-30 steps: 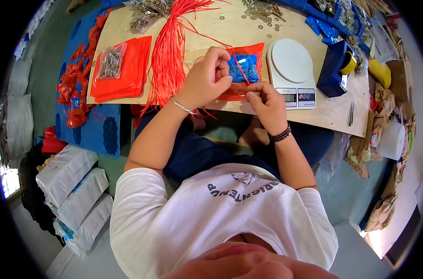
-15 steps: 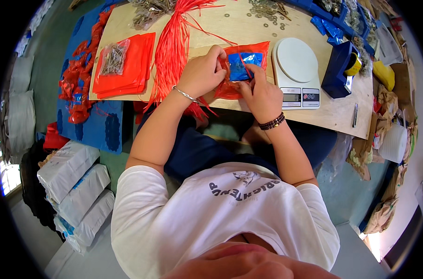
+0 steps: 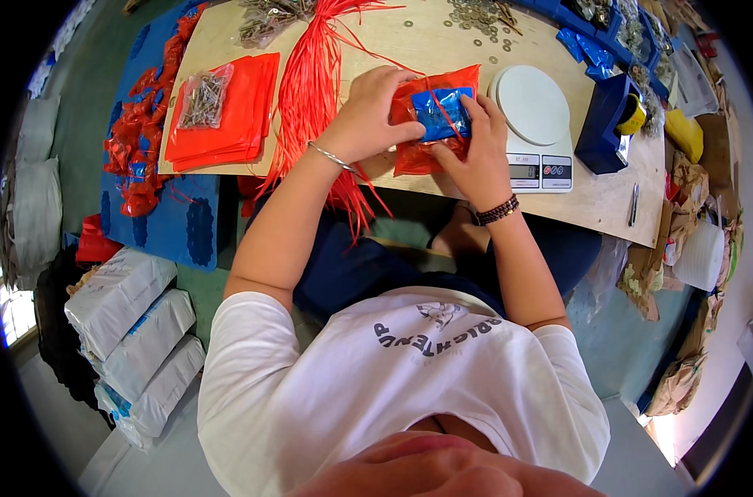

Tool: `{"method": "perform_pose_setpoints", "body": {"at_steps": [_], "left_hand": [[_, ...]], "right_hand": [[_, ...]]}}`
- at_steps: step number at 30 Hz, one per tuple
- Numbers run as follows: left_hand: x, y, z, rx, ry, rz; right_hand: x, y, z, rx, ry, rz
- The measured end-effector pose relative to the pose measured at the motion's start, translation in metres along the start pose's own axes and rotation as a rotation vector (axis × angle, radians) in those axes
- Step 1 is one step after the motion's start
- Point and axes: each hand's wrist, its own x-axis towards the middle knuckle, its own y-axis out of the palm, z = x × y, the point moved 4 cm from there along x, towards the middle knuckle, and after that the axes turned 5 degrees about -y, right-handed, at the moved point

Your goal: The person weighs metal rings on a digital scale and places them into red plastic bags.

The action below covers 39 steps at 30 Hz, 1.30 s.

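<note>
Red bag (image 3: pixel 414 159) and blue packet (image 3: pixel 441 113) are kept together by the front edge of the table (image 3: pixel 376 51), between the bunch of red strings (image 3: pixel 306 99) and the white scale (image 3: pixel 530 108). One red string (image 3: pixel 431 89) has been laid across the packet, but no knot can be seen, so the tying looks not yet done. Whether the packet is in the bag or on it cannot be told. The left hand (image 3: pixel 370 116) and the right hand (image 3: pixel 479 156) are both half open, with thumb and fingers spread at the sides of the bag; how tightly it is gripped cannot be told. Half a second ago, the fingers were more bunched up; now both hands have been opened wider.
</note>
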Motion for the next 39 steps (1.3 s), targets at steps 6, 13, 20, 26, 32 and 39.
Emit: {"method": "perform_pose_setpoints", "body": {"at_steps": [6,13,20,26,32,39], "left_hand": [[0.000,0.022,-0.001,-0.153,-0.097,0.103],[0.005,0.020,-0.004,-0.248,-0.220,0.226],[0.005,0.019,0.010,-0.290,-0.142,0.187],[0.003,0.020,0.027,-0.491,-0.227,0.362],[0.008,0.020,0.027,-0.519,-0.232,0.384],[0.004,0.024,0.009,-0.238,-0.123,0.213]], "right_hand": [[-0.005,0.009,-0.006,-0.050,0.060,0.084],[-0.015,0.004,-0.025,0.110,-0.005,0.091],[0.005,0.012,-0.007,-0.048,0.114,0.047],[0.007,0.015,-0.008,-0.059,0.113,0.055],[-0.005,-0.007,-0.012,0.071,0.076,0.013],[-0.030,-0.103,-0.068,-0.189,0.100,-0.196]]}}
